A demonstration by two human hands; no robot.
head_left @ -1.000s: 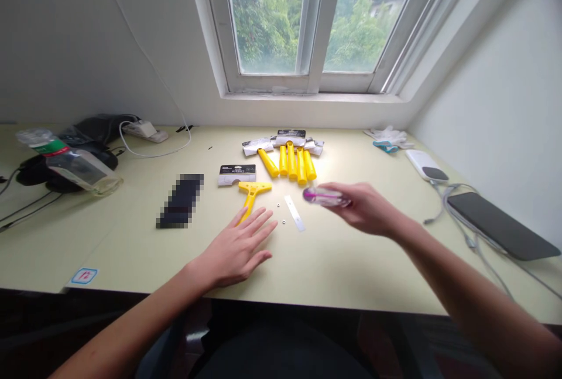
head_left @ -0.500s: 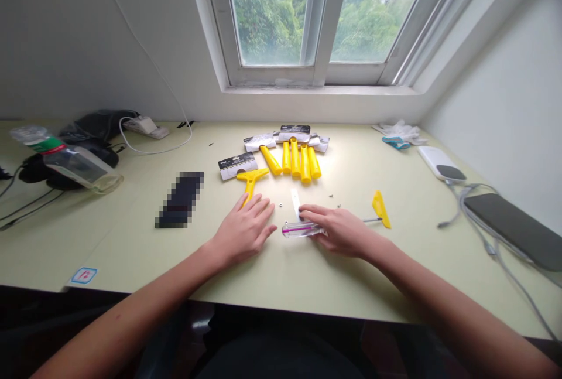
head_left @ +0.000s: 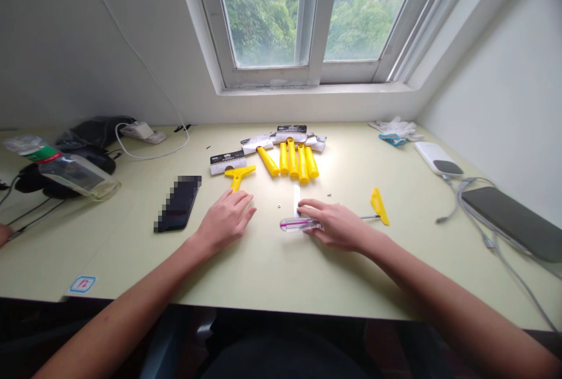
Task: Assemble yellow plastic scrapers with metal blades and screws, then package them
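My left hand (head_left: 226,218) lies over the handle of a yellow T-shaped scraper (head_left: 240,173), fingers stretched out and thumb apart; the handle's lower end is hidden beneath it. My right hand (head_left: 336,224) is closed around a screwdriver with a clear handle (head_left: 292,224) and a magenta core. Its fingertips touch the near end of a pale flat strip (head_left: 297,194). The screwdriver's metal shaft (head_left: 369,217) comes out on the right, beside a yellow wedge-shaped piece (head_left: 379,207). Tiny metal parts, one a small nut (head_left: 278,205), lie between and beyond the hands.
Several yellow handles (head_left: 290,159) and packets (head_left: 228,162) lie towards the window. A phone (head_left: 180,203) and a plastic bottle (head_left: 74,171) are on the left. Gloves (head_left: 397,129), a white device (head_left: 438,158), a dark slab (head_left: 511,221) and cables are on the right. Another person's hand (head_left: 4,234) shows at the left edge.
My left hand has moved left, and the yellow scraper has shifted slightly left too. The pale strip has turned straighter under my right fingers. Another person's hand has appeared at the left edge.
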